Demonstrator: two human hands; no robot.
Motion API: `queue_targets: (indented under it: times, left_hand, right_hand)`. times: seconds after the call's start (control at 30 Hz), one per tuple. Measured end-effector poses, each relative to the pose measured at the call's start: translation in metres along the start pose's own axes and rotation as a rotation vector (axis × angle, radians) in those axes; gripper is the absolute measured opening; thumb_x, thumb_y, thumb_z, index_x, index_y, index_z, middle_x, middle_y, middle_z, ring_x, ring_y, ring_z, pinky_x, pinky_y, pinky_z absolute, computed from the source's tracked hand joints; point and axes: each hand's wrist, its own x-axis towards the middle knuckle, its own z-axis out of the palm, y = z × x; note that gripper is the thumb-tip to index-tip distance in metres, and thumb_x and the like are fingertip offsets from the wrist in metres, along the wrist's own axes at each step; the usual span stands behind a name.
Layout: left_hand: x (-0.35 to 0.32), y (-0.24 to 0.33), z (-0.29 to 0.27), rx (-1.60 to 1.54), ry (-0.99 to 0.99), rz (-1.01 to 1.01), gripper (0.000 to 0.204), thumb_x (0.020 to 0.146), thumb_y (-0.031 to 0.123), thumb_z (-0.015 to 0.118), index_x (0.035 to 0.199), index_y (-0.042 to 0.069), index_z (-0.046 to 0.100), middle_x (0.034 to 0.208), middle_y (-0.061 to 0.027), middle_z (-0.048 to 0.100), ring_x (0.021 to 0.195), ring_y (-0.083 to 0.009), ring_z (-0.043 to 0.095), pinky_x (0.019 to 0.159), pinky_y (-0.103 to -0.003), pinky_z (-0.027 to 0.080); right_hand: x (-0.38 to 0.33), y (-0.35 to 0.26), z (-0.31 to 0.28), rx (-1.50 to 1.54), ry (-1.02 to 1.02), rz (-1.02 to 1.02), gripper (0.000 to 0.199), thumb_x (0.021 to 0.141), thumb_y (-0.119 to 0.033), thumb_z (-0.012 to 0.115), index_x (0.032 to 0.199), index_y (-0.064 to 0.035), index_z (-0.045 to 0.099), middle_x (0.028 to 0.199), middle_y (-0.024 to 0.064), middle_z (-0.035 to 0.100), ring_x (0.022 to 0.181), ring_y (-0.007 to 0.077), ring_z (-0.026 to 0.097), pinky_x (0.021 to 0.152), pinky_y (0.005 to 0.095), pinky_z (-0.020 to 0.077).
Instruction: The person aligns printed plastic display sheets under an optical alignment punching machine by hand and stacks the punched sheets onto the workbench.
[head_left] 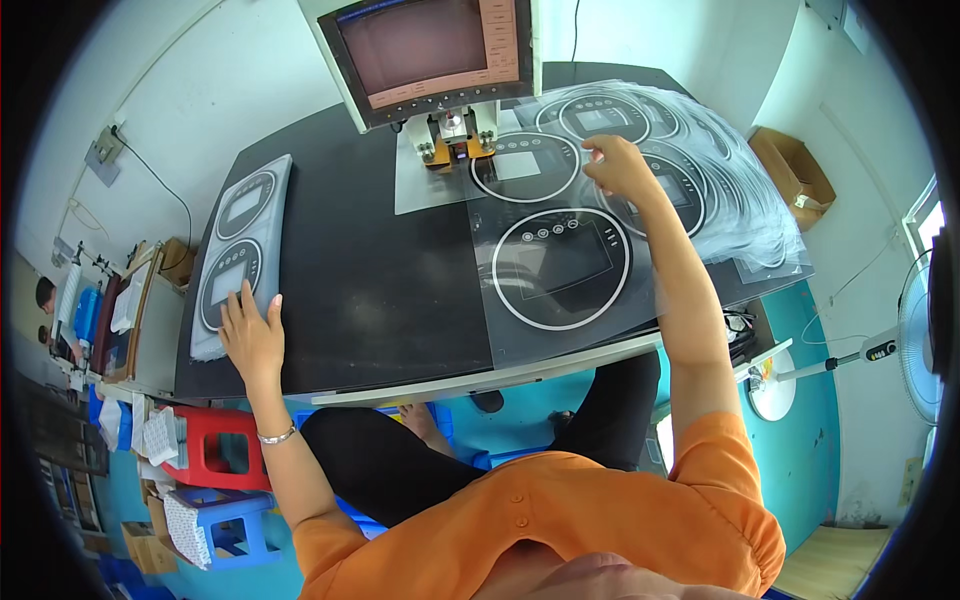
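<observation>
Right hand point(620, 165) grip pinching top printed sheet point(560, 262) at far edge — left hand point(250, 335) flat, released, on left stack point(240, 250).

The machine's screen point(430, 45) was cut off by the picture's top edge; the right hand point(618, 165) hid part of the stacked clear sheets point(740, 190) near the bench's far right corner.

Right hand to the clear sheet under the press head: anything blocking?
Nothing visible. The right hand already rests on the sheet stack, beside the clear sheet lying flat under the press head; the dark table between them is bare.
</observation>
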Motion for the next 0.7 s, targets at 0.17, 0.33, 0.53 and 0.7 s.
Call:
queue_targets:
  times: [0.17,0.33,0.53,0.7]
  left_hand:
    - [-0.004,-0.007,0.004,0.05,0.063,0.05,0.048,0.103,0.039,0.05,0.141,0.01,0.054,0.142,-0.0204,0.055,0.131,-0.0392,0.051,0.109,-0.05,0.041]
    - [0.0,-0.004,-0.007,-0.025,0.118,0.071,0.036,0.102,0.03,0.051,0.128,0.008,0.064,0.126,-0.0167,0.066,0.113,-0.0363,0.063,0.094,-0.046,0.051]
    - [-0.001,0.002,-0.017,-0.061,0.119,0.013,0.034,0.103,0.032,0.049,0.12,0.008,0.068,0.109,-0.0131,0.073,0.099,-0.0344,0.069,0.083,-0.045,0.055]
    - [0.004,0.008,-0.045,-0.065,-0.033,-0.191,0.036,0.104,0.036,0.049,0.123,0.013,0.067,0.103,-0.0123,0.075,0.093,-0.0349,0.071,0.082,-0.045,0.055]
  right_hand:
    - [0.0,0.001,0.003,0.001,-0.045,0.014,0.045,0.074,-0.012,0.066,0.118,-0.0011,0.07,0.103,0.0186,0.071,0.101,0.0363,0.068,0.091,0.0403,0.0522]
    - [-0.006,-0.009,-0.002,0.031,-0.085,0.034,0.044,0.077,-0.009,0.066,0.12,0.0011,0.068,0.098,0.0177,0.071,0.079,0.0293,0.072,0.075,0.0373,0.0562]
    - [-0.012,-0.019,-0.021,0.225,-0.233,0.131,0.041,0.083,-0.005,0.067,0.122,0.0024,0.066,0.086,0.0119,0.07,0.056,0.0158,0.064,0.05,0.0289,0.0505]
    - [-0.016,-0.023,-0.035,0.394,-0.429,0.146,0.04,0.083,-0.005,0.068,0.123,0.0038,0.066,0.08,0.0082,0.068,0.052,0.0093,0.055,0.043,0.0259,0.0419]
